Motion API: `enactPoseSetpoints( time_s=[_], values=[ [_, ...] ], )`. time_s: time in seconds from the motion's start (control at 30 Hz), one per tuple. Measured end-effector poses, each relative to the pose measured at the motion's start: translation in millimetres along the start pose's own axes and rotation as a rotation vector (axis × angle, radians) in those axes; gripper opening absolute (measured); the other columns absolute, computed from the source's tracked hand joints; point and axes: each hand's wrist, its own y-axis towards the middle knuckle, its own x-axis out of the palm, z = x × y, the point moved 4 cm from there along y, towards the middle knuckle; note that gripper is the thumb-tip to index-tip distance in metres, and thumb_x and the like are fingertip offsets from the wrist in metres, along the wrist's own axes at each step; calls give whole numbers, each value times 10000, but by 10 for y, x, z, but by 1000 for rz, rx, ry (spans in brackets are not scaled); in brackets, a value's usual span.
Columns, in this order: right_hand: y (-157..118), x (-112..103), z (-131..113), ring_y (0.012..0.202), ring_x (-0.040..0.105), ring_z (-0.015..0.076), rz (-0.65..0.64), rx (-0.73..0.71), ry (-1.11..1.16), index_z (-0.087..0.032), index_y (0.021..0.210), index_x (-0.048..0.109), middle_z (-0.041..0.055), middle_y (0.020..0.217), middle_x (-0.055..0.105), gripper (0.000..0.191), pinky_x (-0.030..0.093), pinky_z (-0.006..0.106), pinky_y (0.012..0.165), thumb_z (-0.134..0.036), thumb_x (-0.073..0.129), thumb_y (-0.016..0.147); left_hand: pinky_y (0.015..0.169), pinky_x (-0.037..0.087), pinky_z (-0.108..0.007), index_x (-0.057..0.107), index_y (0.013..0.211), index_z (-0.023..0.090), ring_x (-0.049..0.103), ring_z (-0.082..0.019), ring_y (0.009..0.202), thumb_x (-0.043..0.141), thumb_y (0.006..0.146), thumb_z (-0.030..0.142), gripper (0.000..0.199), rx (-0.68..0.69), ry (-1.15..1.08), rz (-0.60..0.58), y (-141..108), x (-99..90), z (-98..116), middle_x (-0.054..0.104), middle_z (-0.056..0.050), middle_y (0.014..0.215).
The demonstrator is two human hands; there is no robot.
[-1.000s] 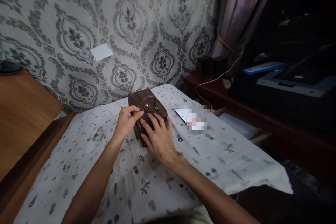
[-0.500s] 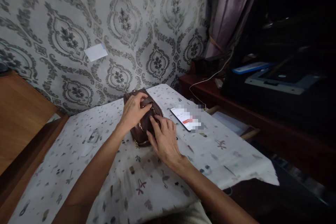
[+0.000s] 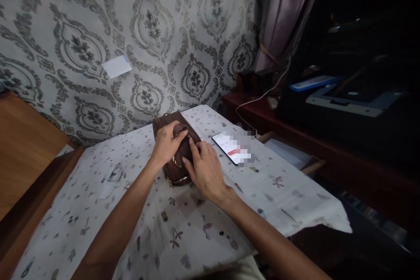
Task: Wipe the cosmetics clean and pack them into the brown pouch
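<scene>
A brown leather-look bag (image 3: pixel 180 169) with gold-coloured zips lies on the patterned tablecloth. My left hand (image 3: pixel 166 143) is closed over its upper left side, thumb and fingers around a brown loop or flap on top. On the bag's right side rests my right hand (image 3: pixel 207 169), its index fingertip at the upper zip and its thumb lower on the front, gripping the bag. Whether a zip pull is between the right fingers is too small to tell. Both hands cover much of the bag's top and right edge.
Right of the bag lies a lit phone (image 3: pixel 228 146), partly blurred out. A clear crumpled item (image 3: pixel 114 174) is on the cloth at left. Wooden furniture (image 3: pixel 29 148) borders the left, and a dark red cabinet (image 3: pixel 262 116) with a white cable (image 3: pixel 259 101) borders the right.
My right index finger has shifted slightly up and left along the bag's top, near my left thumb. My left hand keeps its hold. The view has shifted a little.
</scene>
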Motion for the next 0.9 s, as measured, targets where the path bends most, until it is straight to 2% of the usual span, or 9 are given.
enactPoseSetpoints(
  time_s=[0.13, 0.37, 0.5, 0.67, 0.9],
  values=[
    [21, -9, 7, 1014, 524, 317, 12, -7, -36, -69, 1435, 484, 172, 1075, 588, 513, 477, 460, 850, -325, 480, 990, 661, 405, -260, 607, 831, 195, 539, -152, 655, 622, 844, 298, 104, -42, -17, 41, -2, 11, -40, 595, 22, 683],
    [18, -17, 5, 1013, 528, 316, 1, -9, -43, -99, 1451, 474, 168, 1075, 591, 511, 480, 458, 838, -315, 473, 989, 628, 385, -248, 582, 773, 199, 491, -138, 624, 598, 862, 298, 133, -14, -16, -1, -42, 22, 0, 549, 30, 656],
    [-35, 6, 21, 1020, 516, 320, 18, -7, 12, -60, 1431, 485, 181, 1110, 581, 511, 491, 475, 866, -288, 485, 973, 662, 413, -252, 607, 801, 190, 521, -143, 659, 605, 876, 271, 110, -3, 3, 18, -91, 34, 22, 597, 15, 707],
    [-134, 21, 46, 1044, 507, 309, 86, -18, 127, -91, 1399, 517, 172, 1152, 568, 462, 501, 476, 909, -236, 473, 962, 679, 426, -259, 632, 843, 192, 570, -160, 707, 619, 885, 300, 117, -13, 23, 27, -174, 81, 20, 628, 0, 747],
    [-211, 26, 38, 1071, 504, 310, 105, -30, 116, -81, 1372, 547, 181, 1196, 585, 434, 492, 471, 928, -218, 449, 972, 744, 432, -275, 640, 806, 199, 606, -172, 775, 640, 884, 260, 99, 48, 42, 14, -257, 97, 56, 654, -4, 778]
  ],
)
